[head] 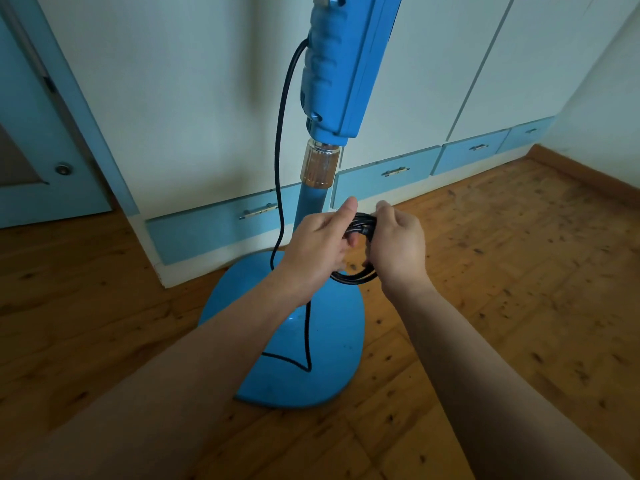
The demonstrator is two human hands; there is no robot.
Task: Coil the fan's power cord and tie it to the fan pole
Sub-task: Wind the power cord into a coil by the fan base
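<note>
both hands are up in front of the fan pole, just above the blue base. power cord – black, thin – leaves the side of the blue housing, hangs down to the left of the pole and passes behind the left forearm. it then lies in a slack, kinked loop on the base and runs up to the hands. most of the length is gathered into a small coil of several turns, held between the hands, near the pole but apparently not touching it. left hand: fingers curled round the left side of the coil, thumb up. right hand: fingers closed over the top right of the bundle, pinching the turns together. plug not visible, possibly hidden inside a hand, cannot confirm. judgement: cord is light and limp but somewhat springy, so the turns will likely fan open if the pinch slackens, and the smooth jacket may slip. best hold is across all turns at one point on the ring, leaving the slack run free to wrap round the pole below the clear collar. coiling looks nearly done – tie to the pole not yet begun. risk: the kink on the base could snag when drawn up
</note>
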